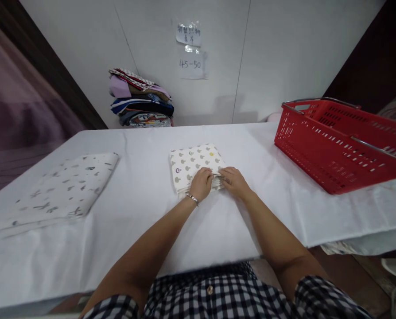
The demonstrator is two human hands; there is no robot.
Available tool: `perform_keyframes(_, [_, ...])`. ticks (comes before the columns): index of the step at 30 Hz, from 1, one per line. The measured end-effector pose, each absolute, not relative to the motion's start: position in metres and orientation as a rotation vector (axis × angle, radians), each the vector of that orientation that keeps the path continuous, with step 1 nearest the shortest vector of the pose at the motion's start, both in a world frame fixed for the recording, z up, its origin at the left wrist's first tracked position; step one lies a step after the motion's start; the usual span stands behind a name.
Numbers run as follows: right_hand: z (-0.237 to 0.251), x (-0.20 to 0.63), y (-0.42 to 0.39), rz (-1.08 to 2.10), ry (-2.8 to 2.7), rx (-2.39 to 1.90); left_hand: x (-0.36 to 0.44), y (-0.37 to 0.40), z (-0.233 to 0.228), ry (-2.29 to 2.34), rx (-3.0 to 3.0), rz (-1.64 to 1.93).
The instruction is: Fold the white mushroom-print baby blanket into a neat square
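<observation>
A folded white cloth (193, 160) printed with grey shapes and a few coloured ones lies in the middle of the table. My left hand (202, 182), with a bracelet at its wrist, pinches the cloth's near edge. Close beside it, my right hand (234, 180) grips the same edge near the right corner, its fingers bent over the layers. The edge is slightly lifted between the two hands. Several stacked layers show along the near side. My fingertips partly hide the cloth's near right part.
A second folded white cloth (75, 186) with grey prints lies on the left. On the right stands a red plastic basket (337, 153) with metal handles. A pile of folded fabrics (141, 99) sits at the back against the wall. White cloth covers the table (141, 155).
</observation>
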State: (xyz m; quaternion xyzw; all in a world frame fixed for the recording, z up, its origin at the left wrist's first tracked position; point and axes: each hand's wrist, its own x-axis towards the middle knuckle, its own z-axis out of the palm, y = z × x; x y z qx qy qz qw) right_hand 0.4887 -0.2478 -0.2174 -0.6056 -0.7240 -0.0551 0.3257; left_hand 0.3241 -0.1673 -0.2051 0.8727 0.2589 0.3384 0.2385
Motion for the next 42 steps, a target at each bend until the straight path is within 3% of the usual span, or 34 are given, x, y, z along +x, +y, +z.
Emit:
perform_keyframes(9, [-0.218, 0.488, -0.246, -0.259, -1.745, -1.633, 0.319, -0.171, -0.202, 0.650, 2.736, 0.693])
perform_keyframes(23, [-0.223, 0.490, -0.246, -0.240, -1.773, -1.709, 0.307, -0.171, -0.200, 1.015, 2.969, 0.479])
perform_keyframes(42, [-0.220, 0.483, -0.247, -0.183, -1.854, -1.709, 0.299, -0.171, -0.207, 0.848, 2.810, 0.736])
